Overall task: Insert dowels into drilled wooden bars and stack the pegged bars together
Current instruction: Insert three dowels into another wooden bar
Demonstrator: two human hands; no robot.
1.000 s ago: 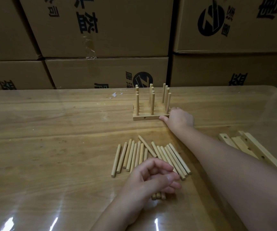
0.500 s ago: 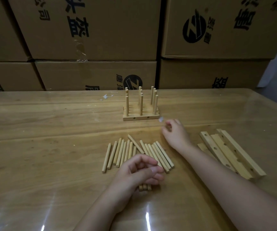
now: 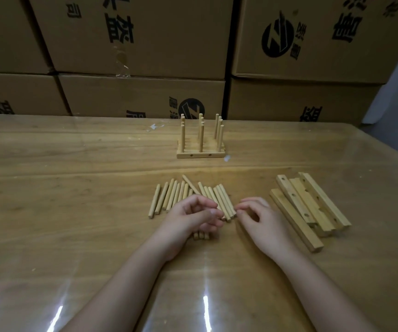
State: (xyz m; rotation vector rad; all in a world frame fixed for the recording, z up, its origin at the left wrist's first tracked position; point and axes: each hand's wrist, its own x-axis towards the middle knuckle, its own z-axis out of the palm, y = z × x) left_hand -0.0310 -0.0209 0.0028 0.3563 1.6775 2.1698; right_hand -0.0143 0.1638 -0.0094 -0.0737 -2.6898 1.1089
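Picking one dowel cleanly is the step in hand, we judge. The loose dowels [image 3: 174, 192] lie side by side on the bench [image 3: 73, 212], one slanting across the row, so we would take from the right end, where a single stick rolls free without disturbing its neighbours. We would pinch it near one end, leaving the other end clear to enter a hole.

Our left hand [image 3: 193, 216] lies over the near part of the row with its fingers curled. Three dowel ends poke out from under it, and we cannot tell whether it grips them or only rests on them. Our right hand [image 3: 257, 219] sits at the row's right end, fingers loosely curled, fingertips at the outermost dowels, holding nothing.

The drilled bars [image 3: 310, 207] lie heaped just right of that hand. The pegged stack [image 3: 200, 149] stands well beyond both hands, before cardboard boxes [image 3: 145, 44].
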